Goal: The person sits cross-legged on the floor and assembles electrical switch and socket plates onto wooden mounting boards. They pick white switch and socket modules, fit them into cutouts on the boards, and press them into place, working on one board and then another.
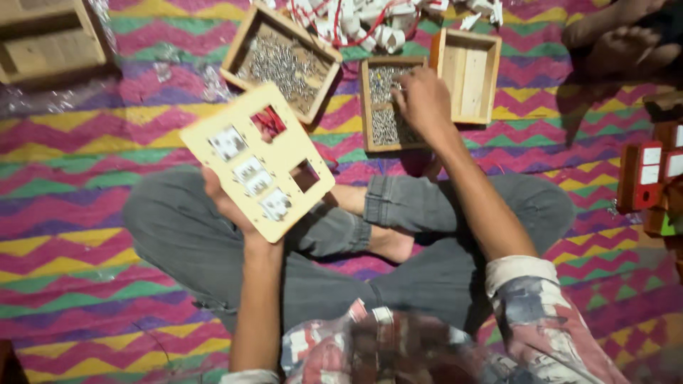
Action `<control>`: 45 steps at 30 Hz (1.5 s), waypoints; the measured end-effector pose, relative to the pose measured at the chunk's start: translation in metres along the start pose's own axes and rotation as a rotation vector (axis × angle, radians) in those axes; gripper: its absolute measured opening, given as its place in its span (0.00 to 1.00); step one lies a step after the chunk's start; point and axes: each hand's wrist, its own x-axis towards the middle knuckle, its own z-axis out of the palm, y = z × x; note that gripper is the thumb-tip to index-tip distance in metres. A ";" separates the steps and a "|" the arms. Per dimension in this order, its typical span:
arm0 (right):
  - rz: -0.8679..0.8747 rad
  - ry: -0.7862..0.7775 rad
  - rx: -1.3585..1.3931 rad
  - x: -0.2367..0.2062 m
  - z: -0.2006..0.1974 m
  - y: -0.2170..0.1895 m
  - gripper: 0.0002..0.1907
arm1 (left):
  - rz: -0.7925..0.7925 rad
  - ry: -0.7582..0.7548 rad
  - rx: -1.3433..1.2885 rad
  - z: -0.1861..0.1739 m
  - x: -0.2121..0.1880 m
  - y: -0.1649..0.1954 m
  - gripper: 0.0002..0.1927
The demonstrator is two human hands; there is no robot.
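My left hand (pixel 226 206) holds a pale wooden switch board (pixel 257 158) from below, tilted above my crossed legs. The board carries several white switches and has two bare square cut-outs. My right hand (pixel 421 101) reaches forward into a small wooden box of screws (pixel 380 128), fingers bunched over the small metal screws; whether it has picked any up I cannot tell.
A larger wooden tray of screws (pixel 281 64) lies behind the board, and a bare wooden box (pixel 467 71) sits right of the small one. White parts with red wire (pixel 356 21) are heaped at the back. Another person's foot (pixel 626 46) is top right. Red blocks (pixel 651 178) stand at right.
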 end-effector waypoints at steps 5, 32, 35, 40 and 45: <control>0.134 -0.070 -0.033 0.007 0.029 0.005 0.05 | -0.114 -0.073 -0.061 -0.003 -0.001 -0.016 0.40; 0.227 0.038 0.347 -0.002 0.031 0.001 0.09 | 0.004 -0.152 0.108 0.040 -0.005 -0.037 0.34; 0.101 0.125 0.290 -0.001 0.029 -0.002 0.13 | -0.040 -0.144 0.073 0.033 -0.005 -0.039 0.36; 0.128 0.098 0.214 0.004 0.033 -0.001 0.06 | -0.219 -0.075 -0.034 0.023 -0.002 -0.040 0.42; 0.092 0.087 0.190 0.000 0.040 0.004 0.05 | -0.154 -0.140 0.009 0.016 -0.003 -0.042 0.40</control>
